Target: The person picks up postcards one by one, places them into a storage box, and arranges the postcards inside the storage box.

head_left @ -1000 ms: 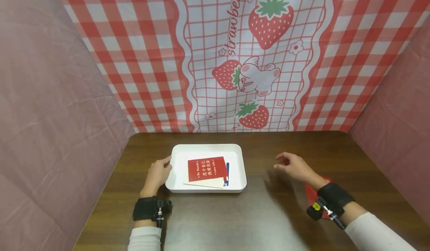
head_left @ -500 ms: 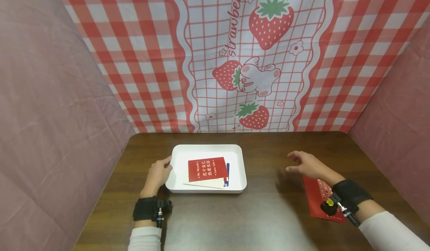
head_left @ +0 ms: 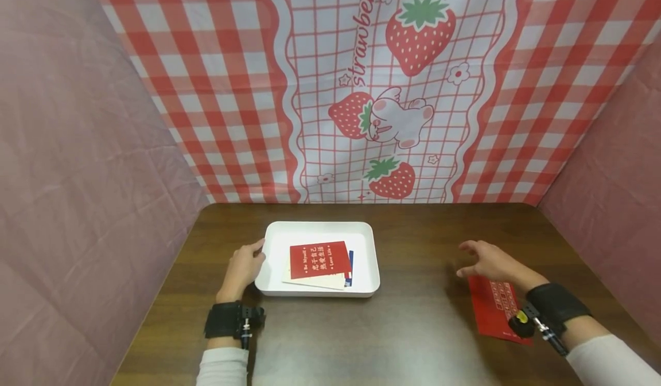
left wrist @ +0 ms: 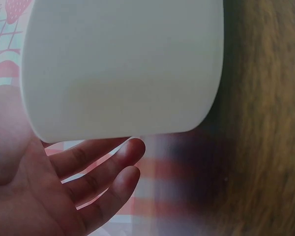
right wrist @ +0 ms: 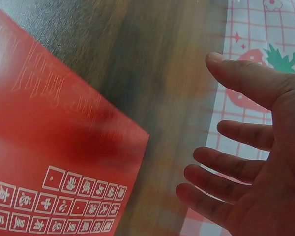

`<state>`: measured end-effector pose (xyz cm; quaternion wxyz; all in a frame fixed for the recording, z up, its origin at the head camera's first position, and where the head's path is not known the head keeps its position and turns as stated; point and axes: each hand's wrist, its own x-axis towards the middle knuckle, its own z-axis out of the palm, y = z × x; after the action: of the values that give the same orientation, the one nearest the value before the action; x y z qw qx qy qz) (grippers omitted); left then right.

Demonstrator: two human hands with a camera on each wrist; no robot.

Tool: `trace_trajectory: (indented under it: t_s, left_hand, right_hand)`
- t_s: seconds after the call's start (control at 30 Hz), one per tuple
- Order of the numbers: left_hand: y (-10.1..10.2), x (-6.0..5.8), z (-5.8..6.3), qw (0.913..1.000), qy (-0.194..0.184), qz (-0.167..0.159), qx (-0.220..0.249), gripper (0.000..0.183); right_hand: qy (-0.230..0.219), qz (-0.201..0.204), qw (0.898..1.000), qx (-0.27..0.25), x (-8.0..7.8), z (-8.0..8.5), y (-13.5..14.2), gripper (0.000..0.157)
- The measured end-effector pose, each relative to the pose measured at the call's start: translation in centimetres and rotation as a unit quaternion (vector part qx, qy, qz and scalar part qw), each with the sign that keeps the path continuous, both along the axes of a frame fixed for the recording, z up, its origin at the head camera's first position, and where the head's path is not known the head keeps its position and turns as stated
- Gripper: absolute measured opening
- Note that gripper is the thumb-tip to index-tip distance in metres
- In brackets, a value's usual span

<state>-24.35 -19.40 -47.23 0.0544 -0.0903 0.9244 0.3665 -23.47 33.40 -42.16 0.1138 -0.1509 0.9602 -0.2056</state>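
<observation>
My left hand (head_left: 241, 271) is at the left end of a white tray (head_left: 364, 237), its fingertips right at the rim; in the left wrist view the tray end hides part of it and the other fingers extend loosely. Inside the tray lies a red card (head_left: 335, 254) with pale lettering, on top of a cream card (head_left: 304, 283) and a blue-edged one (head_left: 352, 258). On the right, my right hand (head_left: 490, 262) hovers with spread, empty fingers beside the far edge of a larger red paper sheet (right wrist: 73, 132), printed with boxed characters. My wrist partly covers that sheet in the head view.
The brown wooden table (head_left: 403, 328) carries the tray and the sheet. A red-and-white strawberry cloth (head_left: 320, 116) hangs behind its far edge. Pink cloth (head_left: 93, 174) walls off both sides.
My right hand has moved rightward and slightly toward me, uncovering more of the red paper sheet. The left hand and the tray stay in place.
</observation>
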Motion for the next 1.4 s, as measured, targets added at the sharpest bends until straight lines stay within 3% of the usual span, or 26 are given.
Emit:
trace_trajectory:
  t_s: [0.37,0.7,0.9,1.4]
  left_hand:
    - [0.0,0.0,0.0,1.0000,0.001,0.000,0.001,0.048]
    - [0.0,0.1,-0.1,0.9999,0.010,-0.004,0.001,0.047]
    - [-0.1,0.1,0.0,0.9999,0.010,-0.004,0.002,0.047]
    - [0.0,0.1,-0.2,0.9999,0.015,-0.008,0.000,0.047]
  right_hand:
    - [-0.030,-0.007,0.998,0.048,-0.1,-0.5,1.5,0.082]
    - [-0.089,-0.034,0.993,0.063,0.4,-1.2,2.5,0.090]
    - [-0.144,-0.066,0.984,0.079,0.6,-1.7,2.9,0.105]
    - [-0.113,-0.075,0.985,0.110,1.1,-3.4,3.8,0.117]
